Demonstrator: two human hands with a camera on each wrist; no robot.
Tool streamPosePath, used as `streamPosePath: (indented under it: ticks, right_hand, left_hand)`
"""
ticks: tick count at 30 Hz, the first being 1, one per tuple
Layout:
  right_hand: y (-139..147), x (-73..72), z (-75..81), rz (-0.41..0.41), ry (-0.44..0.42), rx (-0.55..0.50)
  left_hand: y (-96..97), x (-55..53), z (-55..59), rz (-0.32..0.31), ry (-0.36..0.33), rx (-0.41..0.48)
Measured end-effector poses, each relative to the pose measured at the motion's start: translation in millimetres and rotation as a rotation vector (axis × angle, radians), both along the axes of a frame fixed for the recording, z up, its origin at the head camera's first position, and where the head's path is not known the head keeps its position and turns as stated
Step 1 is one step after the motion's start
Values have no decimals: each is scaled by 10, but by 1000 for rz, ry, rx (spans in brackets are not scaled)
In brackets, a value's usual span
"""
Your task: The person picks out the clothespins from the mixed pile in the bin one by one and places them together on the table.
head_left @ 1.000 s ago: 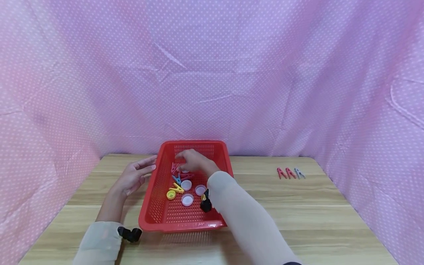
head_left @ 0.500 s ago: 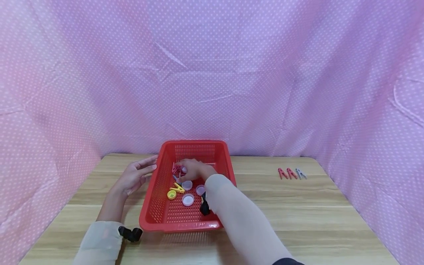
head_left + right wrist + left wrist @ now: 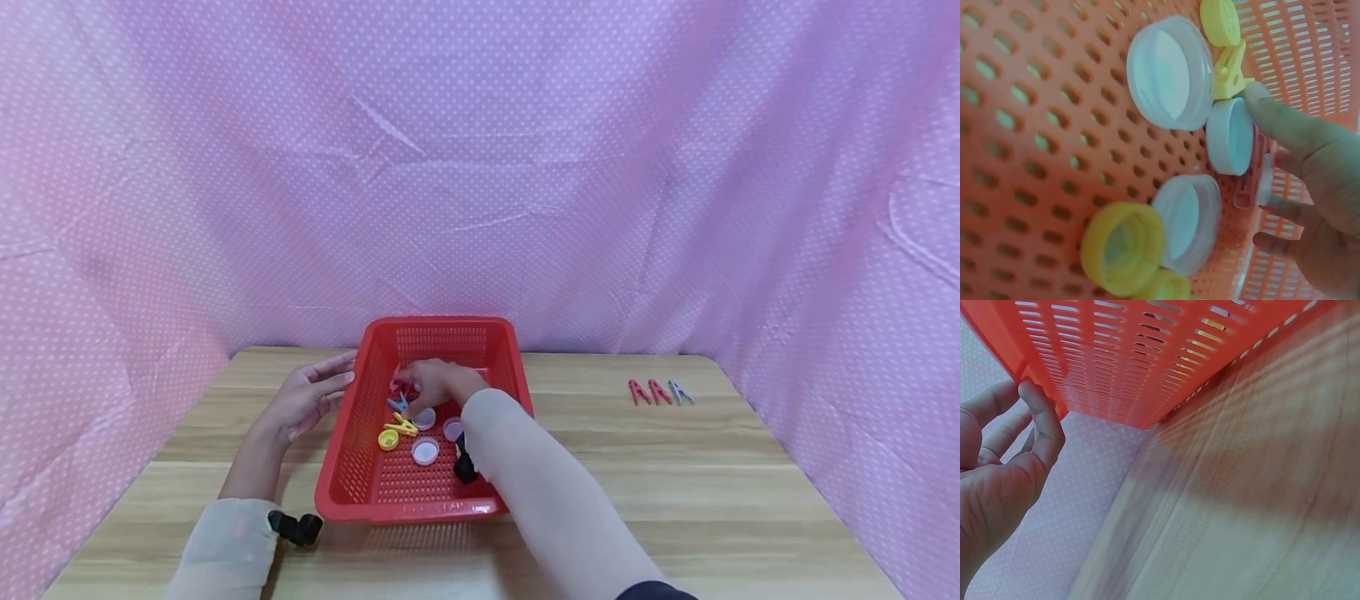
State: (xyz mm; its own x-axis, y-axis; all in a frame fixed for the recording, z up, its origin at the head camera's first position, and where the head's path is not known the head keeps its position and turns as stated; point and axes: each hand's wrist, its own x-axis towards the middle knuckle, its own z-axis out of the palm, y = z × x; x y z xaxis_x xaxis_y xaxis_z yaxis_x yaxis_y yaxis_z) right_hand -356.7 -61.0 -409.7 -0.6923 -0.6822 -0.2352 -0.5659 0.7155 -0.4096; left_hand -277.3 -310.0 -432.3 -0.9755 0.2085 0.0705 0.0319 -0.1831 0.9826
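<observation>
A red slotted basket (image 3: 352,467) stands on the wooden table. Inside lie a blue clip (image 3: 397,404), a yellow clip (image 3: 403,427), a yellow cap (image 3: 387,440) and three white caps (image 3: 425,452). My right hand (image 3: 431,382) reaches into the basket's far part and pinches a red clip (image 3: 1251,176) between thumb and fingers. Its thumb tip touches a white cap (image 3: 1230,136) beside the yellow clip (image 3: 1230,74). My left hand (image 3: 303,400) rests outside the basket's left wall (image 3: 1116,356), its fingertips (image 3: 1034,394) on the rim and holding nothing.
Three clips, two red (image 3: 647,392) and one grey (image 3: 679,392), lie in a row on the table at the far right. Pink dotted cloth (image 3: 480,167) closes in the back and both sides. Bare wood lies right of the basket.
My right hand has drawn back a little from the basket's far end and closed round the red clip. The blue clip shows again beside it. The left hand has stayed put.
</observation>
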Motion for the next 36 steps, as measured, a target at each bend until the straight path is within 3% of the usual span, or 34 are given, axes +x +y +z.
streamPosePath:
  ticks: [9, 21, 27, 31, 36]
  right_hand:
    - [29, 73, 117, -10, -81, -15]
    - [176, 72, 228, -50, -182, 79]
    - [288, 93, 328, 9, -224, 106]
    - [337, 86, 361, 22, -196, 110]
    - [347, 52, 319, 13, -77, 79]
  left_hand:
    - [-10, 17, 17, 10, -15, -18]
    - [-15, 7, -11, 6, -16, -4]
    - [-18, 16, -10, 11, -7, -24]
    - [-21, 17, 4, 11, 1, -30]
    - [-7, 24, 21, 11, -5, -36]
